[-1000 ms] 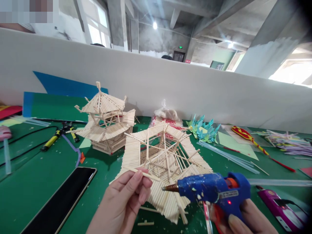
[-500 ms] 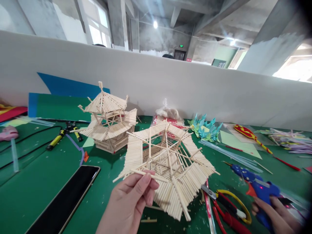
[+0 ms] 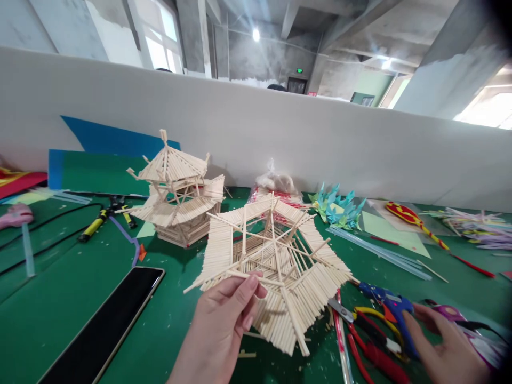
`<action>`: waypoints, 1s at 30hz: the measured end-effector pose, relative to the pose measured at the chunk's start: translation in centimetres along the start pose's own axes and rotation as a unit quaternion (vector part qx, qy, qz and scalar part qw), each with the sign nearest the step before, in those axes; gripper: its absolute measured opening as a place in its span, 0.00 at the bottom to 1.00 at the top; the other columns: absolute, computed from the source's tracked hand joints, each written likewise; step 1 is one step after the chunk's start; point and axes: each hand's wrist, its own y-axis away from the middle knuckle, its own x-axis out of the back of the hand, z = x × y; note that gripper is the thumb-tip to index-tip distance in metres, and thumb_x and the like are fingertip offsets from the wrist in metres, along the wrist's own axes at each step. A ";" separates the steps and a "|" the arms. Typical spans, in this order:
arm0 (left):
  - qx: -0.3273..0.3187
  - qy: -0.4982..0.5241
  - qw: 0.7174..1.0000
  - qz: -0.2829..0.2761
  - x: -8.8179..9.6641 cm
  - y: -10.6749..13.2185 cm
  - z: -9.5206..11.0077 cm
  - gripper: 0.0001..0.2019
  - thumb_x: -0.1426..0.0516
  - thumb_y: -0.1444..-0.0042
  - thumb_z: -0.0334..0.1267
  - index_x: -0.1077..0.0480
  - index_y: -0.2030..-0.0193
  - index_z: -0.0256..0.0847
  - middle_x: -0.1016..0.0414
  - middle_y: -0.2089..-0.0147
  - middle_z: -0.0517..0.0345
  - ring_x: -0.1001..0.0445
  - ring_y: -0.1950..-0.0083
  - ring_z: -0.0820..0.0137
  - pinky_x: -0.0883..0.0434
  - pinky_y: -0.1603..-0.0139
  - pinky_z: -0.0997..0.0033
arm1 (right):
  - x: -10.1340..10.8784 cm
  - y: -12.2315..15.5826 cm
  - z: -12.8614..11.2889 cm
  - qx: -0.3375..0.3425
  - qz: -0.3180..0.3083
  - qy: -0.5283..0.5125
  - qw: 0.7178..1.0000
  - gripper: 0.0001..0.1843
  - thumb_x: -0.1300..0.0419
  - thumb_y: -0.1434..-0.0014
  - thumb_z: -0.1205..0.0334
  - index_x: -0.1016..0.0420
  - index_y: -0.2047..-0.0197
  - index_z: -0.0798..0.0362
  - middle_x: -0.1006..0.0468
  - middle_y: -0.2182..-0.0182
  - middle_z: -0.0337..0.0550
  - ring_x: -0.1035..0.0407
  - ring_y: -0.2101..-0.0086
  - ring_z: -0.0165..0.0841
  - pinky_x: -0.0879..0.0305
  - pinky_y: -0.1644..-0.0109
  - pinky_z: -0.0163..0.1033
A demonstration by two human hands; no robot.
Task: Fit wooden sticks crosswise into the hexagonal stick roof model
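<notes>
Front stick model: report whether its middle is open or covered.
Open: the front stick model has only a few crossing sticks over its middle, and the inside shows between them.

Green tabletop (image 3: 168, 314) lies open right of the flat black phone (image 3: 108, 320). Red-handled metal pliers (image 3: 374, 354) obstruct the right hand's (image 3: 442, 338) inward path.

At lower centre, the left hand (image 3: 228, 314) pinches a thin wooden stick (image 3: 264, 279) between its fingers (image 3: 245, 294), in front of an open stick-built frame (image 3: 276, 246) mid-picture. At lower right, the right hand (image 3: 446, 338) grips a blue glue gun (image 3: 394, 305), near a red-handled tool (image 3: 384, 361). A stick pagoda (image 3: 174, 210) stands left of centre; a phone (image 3: 106, 325) lies lower left, a turquoise paper flower (image 3: 340, 208) right of centre, all on the green surface (image 3: 180, 282).
</notes>
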 end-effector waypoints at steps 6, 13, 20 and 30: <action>0.004 -0.021 1.000 -0.006 -0.4 -0.2 -0.3 0.09 0.35 0.58 0.39 0.27 0.78 0.35 0.37 0.83 0.65 0.45 0.79 0.80 0.43 0.78 0.83 | 4.3 3.1 -12.6 0.289 0.018 -0.155 0.944 0.05 0.45 0.43 0.62 0.30 0.62 0.50 0.29 0.65 0.45 0.34 0.65 0.37 0.38 0.60 0.41; -0.002 -0.039 0.999 -0.034 -0.2 -0.3 -0.3 0.11 0.37 0.54 0.40 0.28 0.78 0.34 0.39 0.83 0.65 0.50 0.80 0.81 0.48 0.78 0.82 | 4.2 3.9 -20.1 0.405 -0.076 -0.259 0.874 0.08 0.44 0.45 0.71 0.30 0.62 0.50 0.29 0.71 0.40 0.34 0.70 0.31 0.36 0.69 0.35; -0.011 -0.060 0.998 -0.034 -0.7 -0.9 -0.5 0.10 0.37 0.54 0.40 0.27 0.77 0.34 0.40 0.84 0.66 0.49 0.81 0.81 0.50 0.80 0.81 | 2.6 3.6 -20.3 0.344 -0.117 -0.293 0.884 0.11 0.46 0.44 0.67 0.34 0.56 0.51 0.32 0.70 0.38 0.36 0.71 0.28 0.36 0.70 0.33; -0.009 -0.080 0.996 -0.027 -1.0 -1.8 -0.6 0.13 0.37 0.56 0.44 0.28 0.79 0.35 0.39 0.84 0.67 0.50 0.83 0.83 0.52 0.81 0.82 | 1.1 4.0 -18.7 0.272 -0.164 -0.308 0.897 0.17 0.46 0.43 0.62 0.40 0.49 0.45 0.33 0.66 0.39 0.36 0.69 0.29 0.34 0.66 0.34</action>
